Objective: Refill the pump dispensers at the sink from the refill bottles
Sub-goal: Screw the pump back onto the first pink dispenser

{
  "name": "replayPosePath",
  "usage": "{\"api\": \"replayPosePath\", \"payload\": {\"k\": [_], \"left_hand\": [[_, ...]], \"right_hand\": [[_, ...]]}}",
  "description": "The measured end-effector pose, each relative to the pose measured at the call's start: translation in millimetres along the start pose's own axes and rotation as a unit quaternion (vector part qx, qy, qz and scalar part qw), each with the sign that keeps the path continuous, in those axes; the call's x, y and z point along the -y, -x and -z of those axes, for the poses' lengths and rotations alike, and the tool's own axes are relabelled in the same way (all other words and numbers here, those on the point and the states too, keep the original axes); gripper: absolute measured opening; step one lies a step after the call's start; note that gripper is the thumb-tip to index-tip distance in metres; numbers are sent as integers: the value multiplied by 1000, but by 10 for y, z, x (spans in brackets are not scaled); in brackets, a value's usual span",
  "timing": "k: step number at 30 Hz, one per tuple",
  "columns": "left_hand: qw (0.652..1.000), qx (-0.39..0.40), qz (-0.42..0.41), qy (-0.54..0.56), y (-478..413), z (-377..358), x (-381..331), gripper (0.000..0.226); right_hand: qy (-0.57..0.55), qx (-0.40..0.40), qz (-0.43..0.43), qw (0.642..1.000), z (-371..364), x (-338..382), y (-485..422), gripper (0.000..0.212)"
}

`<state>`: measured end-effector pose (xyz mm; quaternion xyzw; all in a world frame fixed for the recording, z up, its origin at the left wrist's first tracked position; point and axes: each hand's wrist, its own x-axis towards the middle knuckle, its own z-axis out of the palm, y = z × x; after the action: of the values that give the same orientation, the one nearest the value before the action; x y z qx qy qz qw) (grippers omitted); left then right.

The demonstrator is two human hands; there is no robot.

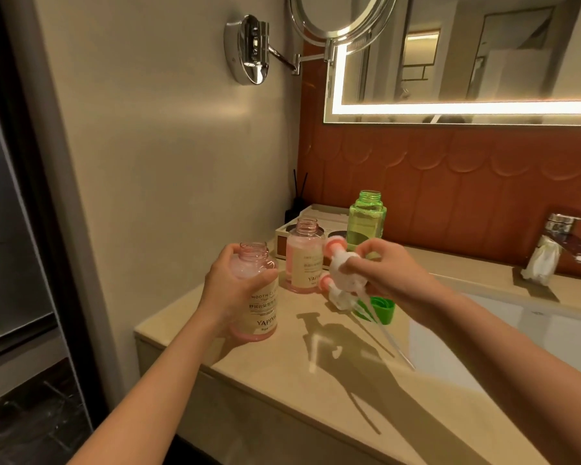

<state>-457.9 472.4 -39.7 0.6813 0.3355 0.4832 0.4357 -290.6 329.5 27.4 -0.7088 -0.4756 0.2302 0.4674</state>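
My left grip (235,290) is wrapped round an uncapped pink bottle (262,317) at the worktop's (282,370) near edge. My right grip (393,273) is clamped on two white pump heads (337,268), tubes trailing down. Just below it lies a green cap (384,310). Between the grips, farther off, stands a second pink bottle (304,263). Behind the right grip is the open green refill bottle (366,223).

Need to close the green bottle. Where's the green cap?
Head view: the green cap lies on the counter below the right hand, near the green bottle.
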Motion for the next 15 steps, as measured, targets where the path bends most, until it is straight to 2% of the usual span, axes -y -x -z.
{"api": "replayPosePath", "payload": {"k": [3, 8, 15], "left_hand": [[999, 32, -13, 9, 200, -102, -86, 73], [996, 78, -24, 40, 470, -313, -211, 60], [988, 128, -38, 81, 745, -723, -346, 66]], "right_hand": [[-144, -29, -57, 988, 211, -26, 133, 19], [-345, -73, -95, 931, 477, -45, 321, 15], [-465, -141, -50, 873, 830, -41, 541, 19]]}}
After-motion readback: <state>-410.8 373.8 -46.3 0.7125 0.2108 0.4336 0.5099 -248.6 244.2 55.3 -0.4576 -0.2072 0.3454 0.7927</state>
